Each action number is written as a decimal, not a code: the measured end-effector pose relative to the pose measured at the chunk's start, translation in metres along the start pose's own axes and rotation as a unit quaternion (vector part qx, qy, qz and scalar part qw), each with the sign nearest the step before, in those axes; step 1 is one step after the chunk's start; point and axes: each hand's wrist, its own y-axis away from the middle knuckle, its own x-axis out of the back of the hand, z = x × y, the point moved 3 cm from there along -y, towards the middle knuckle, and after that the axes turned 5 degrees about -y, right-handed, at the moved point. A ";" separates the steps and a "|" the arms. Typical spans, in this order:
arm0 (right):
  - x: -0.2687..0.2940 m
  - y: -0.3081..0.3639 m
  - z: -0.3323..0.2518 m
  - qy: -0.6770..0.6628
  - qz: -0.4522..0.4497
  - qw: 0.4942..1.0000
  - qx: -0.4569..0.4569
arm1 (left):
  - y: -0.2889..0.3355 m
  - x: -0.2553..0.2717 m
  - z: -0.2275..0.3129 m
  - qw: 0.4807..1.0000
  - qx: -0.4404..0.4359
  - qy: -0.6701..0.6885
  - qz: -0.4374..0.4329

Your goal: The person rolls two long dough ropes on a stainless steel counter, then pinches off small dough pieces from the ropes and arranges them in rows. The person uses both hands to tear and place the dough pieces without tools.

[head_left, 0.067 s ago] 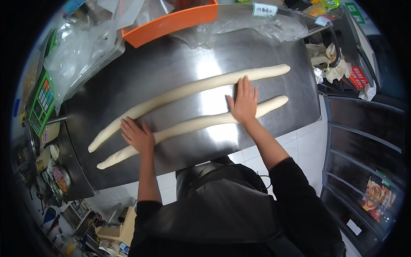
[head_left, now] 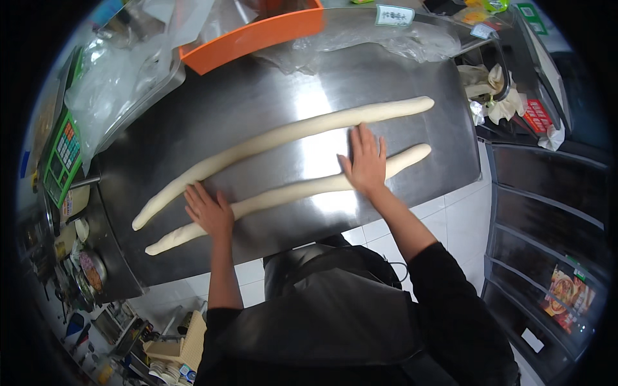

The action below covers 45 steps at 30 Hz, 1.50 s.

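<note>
Two long pale dough ropes lie across a steel table (head_left: pixel 270 238), curving roughly side by side. The far dough rope (head_left: pixel 277 136) is the longer one. My left hand (head_left: pixel 211 211) lies over the left part of the near dough rope (head_left: pixel 290 191), fingers spread and tips close to the far rope. Toward the right end of the near rope, my right hand (head_left: pixel 368 161) rests flat over it with fingers stretched away from me and thumb apart. The stretches of dough beneath both palms are hidden.
An orange bin (head_left: pixel 251 40) and crumpled clear plastic (head_left: pixel 412 44) line the table's far edge. At the left stand a green scale (head_left: pixel 63 157) and a bowl of chopped food (head_left: pixel 91 270). Dark drawer-like panels (head_left: pixel 547 212) are at the right, beyond the table's end.
Both hands have drawn slightly toward me, so their fingertips now sit nearer the gap between the ropes. The dough ropes look almost unchanged in place.
</note>
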 end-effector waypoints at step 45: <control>0.062 0.060 0.168 0.056 -0.061 0.996 0.046 | 0.045 0.039 -0.048 0.977 -0.172 0.030 -0.122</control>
